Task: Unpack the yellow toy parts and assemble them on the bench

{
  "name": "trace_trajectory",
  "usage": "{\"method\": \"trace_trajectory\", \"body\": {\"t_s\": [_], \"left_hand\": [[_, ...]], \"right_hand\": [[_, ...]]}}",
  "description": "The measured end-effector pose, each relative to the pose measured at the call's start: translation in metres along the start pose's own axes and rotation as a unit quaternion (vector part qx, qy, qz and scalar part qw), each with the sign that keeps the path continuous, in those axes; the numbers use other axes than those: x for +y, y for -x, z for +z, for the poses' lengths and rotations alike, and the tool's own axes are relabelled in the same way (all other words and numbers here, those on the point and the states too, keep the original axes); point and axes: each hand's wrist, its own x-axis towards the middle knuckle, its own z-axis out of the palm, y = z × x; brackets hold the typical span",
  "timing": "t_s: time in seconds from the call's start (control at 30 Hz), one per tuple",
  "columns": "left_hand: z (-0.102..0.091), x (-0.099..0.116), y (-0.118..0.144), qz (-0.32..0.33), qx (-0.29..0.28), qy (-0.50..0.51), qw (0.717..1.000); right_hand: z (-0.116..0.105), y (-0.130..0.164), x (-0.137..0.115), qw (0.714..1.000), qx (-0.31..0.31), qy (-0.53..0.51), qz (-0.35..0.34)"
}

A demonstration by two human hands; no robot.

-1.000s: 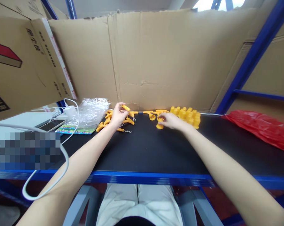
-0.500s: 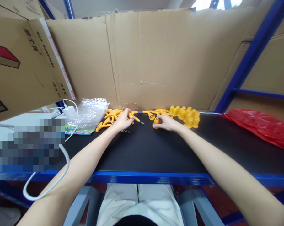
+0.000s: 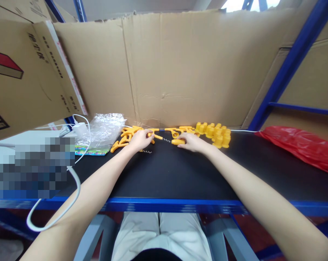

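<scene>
While my left hand (image 3: 140,140) has its fingers (image 3: 147,135) clamped on a yellow corkscrew piece (image 3: 157,137), spring tip pointing to 3 o'clock, my right hand (image 3: 192,141) pinches a yellow cap (image 3: 178,141) on the black surface (image 3: 174,170). At 10 o'clock lies a yellow handle pile (image 3: 125,137), at 2 o'clock a cap cluster (image 3: 216,133).

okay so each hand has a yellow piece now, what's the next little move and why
Probably bring the two together: the left hand holds a corkscrew piece with its spiral tip aimed at the yellow cap in the right hand, a small gap apart.
</scene>
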Motion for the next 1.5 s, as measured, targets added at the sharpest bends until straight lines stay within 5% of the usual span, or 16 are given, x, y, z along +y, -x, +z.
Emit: {"method": "trace_trajectory", "body": {"t_s": [0.2, 0.43, 0.7, 0.9, 1.23, 1.5], "left_hand": [[-0.007, 0.010, 0.002, -0.016, 0.014, 0.059, 0.998], [-0.009, 0.025, 0.008, 0.023, -0.061, 0.176, 0.982], [-0.009, 0.024, 0.008, 0.027, -0.049, 0.070, 0.996], [-0.011, 0.022, 0.008, 0.045, 0.006, -0.052, 0.998], [-0.013, 0.014, 0.007, 0.083, 0.065, -0.061, 0.993], [-0.011, 0.016, 0.008, 0.082, 0.078, -0.071, 0.991]], "right_hand": [[-0.002, 0.002, -0.005, 0.999, 0.024, -0.037, -0.002], [-0.008, 0.003, -0.018, 0.993, 0.080, -0.061, -0.069], [-0.008, 0.003, -0.020, 0.987, 0.109, -0.101, -0.056], [-0.006, 0.003, -0.017, 0.968, 0.075, -0.237, -0.017], [-0.005, -0.002, -0.014, 0.877, 0.040, -0.476, 0.052], [-0.008, -0.003, -0.024, 0.875, 0.058, -0.469, 0.104]]}}
